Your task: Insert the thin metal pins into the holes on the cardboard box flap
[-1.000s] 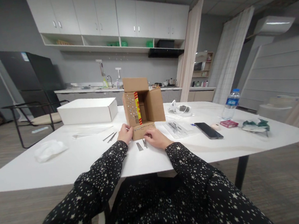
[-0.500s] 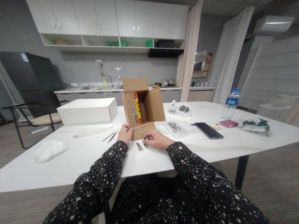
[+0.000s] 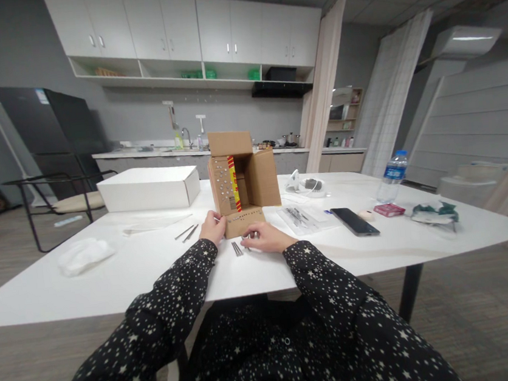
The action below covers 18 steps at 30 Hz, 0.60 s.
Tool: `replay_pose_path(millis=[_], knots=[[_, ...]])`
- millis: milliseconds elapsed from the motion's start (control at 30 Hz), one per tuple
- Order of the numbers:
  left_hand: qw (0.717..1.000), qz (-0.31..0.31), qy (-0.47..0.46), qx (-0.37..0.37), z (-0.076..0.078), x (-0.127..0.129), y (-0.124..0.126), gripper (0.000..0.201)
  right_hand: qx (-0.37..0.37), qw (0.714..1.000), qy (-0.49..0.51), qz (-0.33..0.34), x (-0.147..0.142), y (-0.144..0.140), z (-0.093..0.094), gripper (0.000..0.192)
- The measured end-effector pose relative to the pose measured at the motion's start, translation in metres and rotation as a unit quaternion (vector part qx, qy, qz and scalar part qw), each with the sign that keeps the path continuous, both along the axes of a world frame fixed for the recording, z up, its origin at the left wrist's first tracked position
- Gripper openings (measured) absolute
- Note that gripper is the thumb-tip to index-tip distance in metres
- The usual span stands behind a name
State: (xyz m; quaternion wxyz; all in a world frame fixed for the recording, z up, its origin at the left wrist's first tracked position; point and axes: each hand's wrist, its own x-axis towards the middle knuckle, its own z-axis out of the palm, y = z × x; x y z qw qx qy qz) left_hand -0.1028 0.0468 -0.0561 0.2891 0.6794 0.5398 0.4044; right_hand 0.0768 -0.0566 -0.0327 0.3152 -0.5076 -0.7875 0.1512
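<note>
An open cardboard box (image 3: 266, 178) stands on the white table, its opening towards me. Small round metal dots stud its left flap and its lowered front flap (image 3: 235, 227). My left hand (image 3: 213, 227) grips the left edge of the front flap between thumb and fingers. By the flap's right front corner, my right hand (image 3: 262, 237) is pinched, with a thin metal piece that looks like a nail just under the fingertips; the fingers partly hide it. A few loose nails (image 3: 237, 249) lie left of that hand, and two more nails (image 3: 190, 233) lie left of my left hand.
Right of the box lie a clear plastic bag (image 3: 303, 218) of thin metal pieces, a phone (image 3: 355, 221), a pink packet (image 3: 389, 210) and a water bottle (image 3: 394, 177). Leftward are a white box (image 3: 148, 190) and a crumpled white bag (image 3: 86, 256). A white device (image 3: 311, 187) sits behind.
My right hand has shifted very slightly at the flap's front corner, its fingertips a little changed. My left hand stays on the flap.
</note>
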Motion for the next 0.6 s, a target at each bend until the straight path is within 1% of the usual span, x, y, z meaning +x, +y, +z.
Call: replay_pose_path(millis=[133, 367, 467, 600], knots=[[1.0, -0.001, 0.007, 0.0, -0.0001, -0.0006, 0.0007, 0.019, -0.024, 0.999, -0.015, 0.028, 0.0016, -0.002, 0.0029, 0.045], [1.0, 0.008, -0.004, -0.009, -0.0002, 0.0005, 0.0011, 0.02, -0.002, 0.998, -0.053, 0.039, 0.0005, -0.0055, 0.0022, 0.064], [1.0, 0.017, -0.002, -0.013, 0.0014, 0.0012, -0.0008, 0.02, -0.001, 0.997, -0.061, 0.042, -0.0016, -0.0068, 0.0026, 0.065], [1.0, 0.017, 0.011, -0.013, 0.0036, 0.0019, -0.003, 0.019, -0.01, 0.997, -0.075, 0.035, -0.0032, -0.0071, 0.0037, 0.059]])
